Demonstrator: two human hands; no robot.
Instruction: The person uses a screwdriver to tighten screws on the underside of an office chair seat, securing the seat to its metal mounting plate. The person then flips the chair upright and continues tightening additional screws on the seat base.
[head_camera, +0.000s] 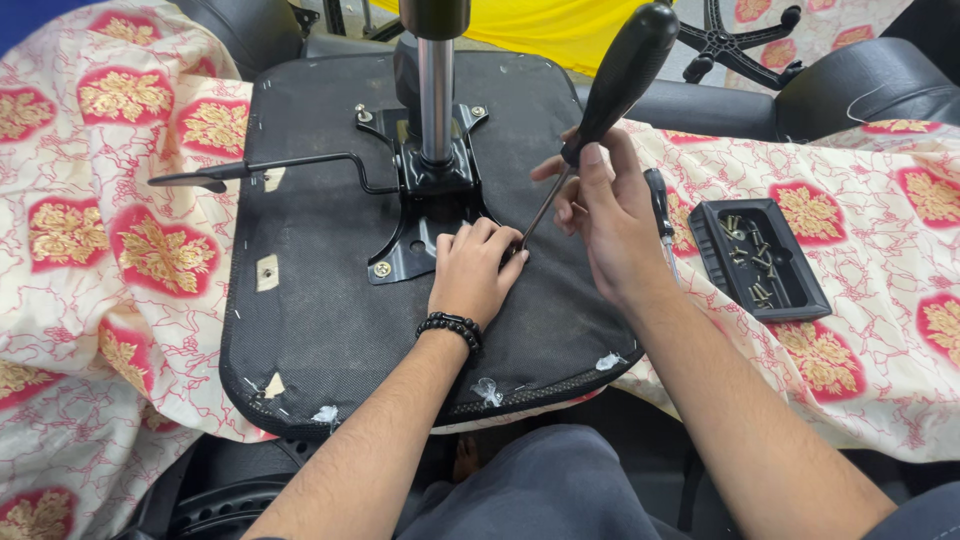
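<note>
The right hand (605, 215) has its fingers wrapped around the lower grip of a screwdriver (600, 110), its black handle tilting up and away while the thin shaft slants down to the left. The left hand (478, 268) lies curled on the seat base (320, 320), fingertips bunched at the tip of the shaft, seemingly pinching or steadying a screw there, though the screw itself is hidden under the fingers. A beaded bracelet (450, 328) sits on that wrist.

The tip meets the near right corner of the black mounting plate (425, 205), so I judge a screw is being driven at that corner. The next move calls for keeping the tip seated and the shaft steady while turning.

The chrome column (436, 100) rises from the plate, close to the handle, and a lever (260, 170) sticks out left. A tray (760, 258) of screws rests on the patterned cloth (120, 250) at right, with a 2nd screwdriver (660, 210) just behind the right hand.
</note>
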